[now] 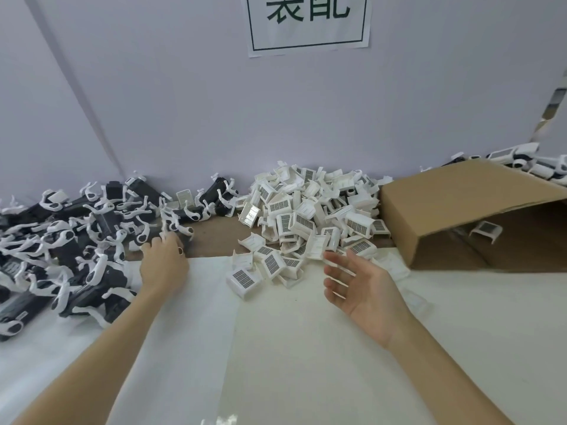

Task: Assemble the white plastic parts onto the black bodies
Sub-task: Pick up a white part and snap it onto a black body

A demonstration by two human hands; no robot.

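Note:
A heap of black bodies (76, 250) with white curved pieces on them covers the left of the table. A pile of white plastic parts (306, 222) with dark grid labels lies in the middle, against the wall. My left hand (164, 259) reaches into the right edge of the black heap, its fingers curled over a black body (171, 233) there; whether it grips it is unclear. My right hand (362, 286) hovers palm up with fingers spread, just in front of the white pile, holding nothing.
A cardboard box (466, 210) lies on its side at the right, its mouth facing me, with a white part (487, 230) inside. Assembled white-and-black units (527, 162) sit behind it. White paper (291, 348) covers the table front. A sign (308, 23) hangs on the wall.

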